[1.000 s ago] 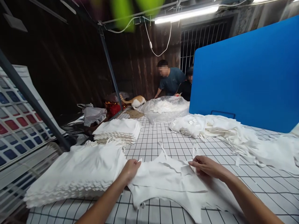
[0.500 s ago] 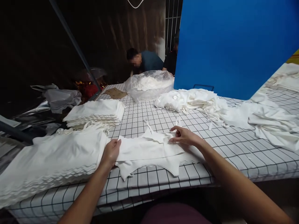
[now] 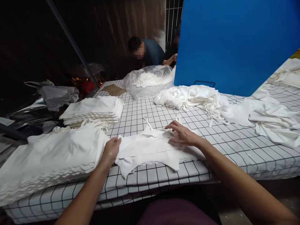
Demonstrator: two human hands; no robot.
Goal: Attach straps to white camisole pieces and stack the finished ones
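Note:
A white garment (image 3: 145,147) with thin straps lies spread on the checked cloth in front of me, its curved cut-out edge toward me. My left hand (image 3: 112,147) pinches its left edge between thumb and fingers. Over the garment's upper right part, my right hand (image 3: 181,134) has its fingers apart, the fingertips at or just above the fabric; exact contact is hard to tell. Close by my left hand is a thick stack of folded white garments (image 3: 63,147), and behind it a second stack (image 3: 93,107).
A checked cloth (image 3: 136,114) covers the table. Loose white garments (image 3: 192,97) are heaped at the back and right. A clear plastic bag (image 3: 131,84) of white cloth stands at the far side, near a blue panel (image 3: 229,47). Two people are beyond the table.
My right hand's thumb and fingers have gone from nearly pinched to spread, over the garment's upper right. My left hand keeps its hold on the left edge. The view has tilted slightly.

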